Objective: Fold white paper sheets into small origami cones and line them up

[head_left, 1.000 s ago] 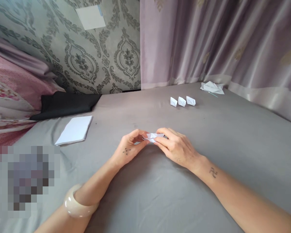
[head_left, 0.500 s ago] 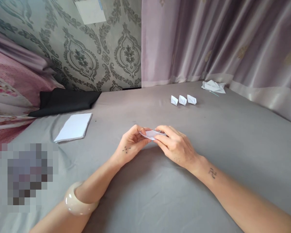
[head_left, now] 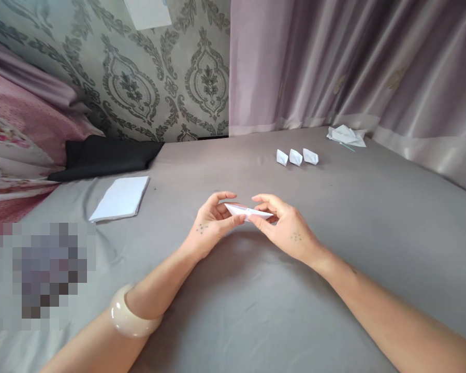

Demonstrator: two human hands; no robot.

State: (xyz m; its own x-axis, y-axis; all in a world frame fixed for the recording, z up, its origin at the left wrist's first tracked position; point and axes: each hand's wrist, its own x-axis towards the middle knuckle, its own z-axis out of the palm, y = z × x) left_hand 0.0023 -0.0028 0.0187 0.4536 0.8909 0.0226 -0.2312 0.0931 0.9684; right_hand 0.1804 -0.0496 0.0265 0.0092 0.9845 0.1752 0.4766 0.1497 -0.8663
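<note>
A small folded white paper boat (head_left: 252,211), pointed at both ends, is held level between my two hands over the grey sheet. My left hand (head_left: 215,220) grips its left part, thumb on the near side and the index finger raised above it. On the other end, my right hand (head_left: 285,220) has its thumb against the near side, with its index finger also lifted. The fingertips behind the paper are hidden. Three small folded white paper pieces (head_left: 295,157) stand in a row farther back to the right.
A stack of white paper (head_left: 120,198) lies to the left, in front of a black cloth (head_left: 108,158). Crumpled or folded white paper (head_left: 346,135) and a thin greenish stick (head_left: 348,147) lie at the back right by the curtain (head_left: 303,62). A pixelated patch covers the lower left.
The paper has been turned so its long side faces me and both pointed ends show. My right hand has rolled outward, and both index fingers have come up off the paper.
</note>
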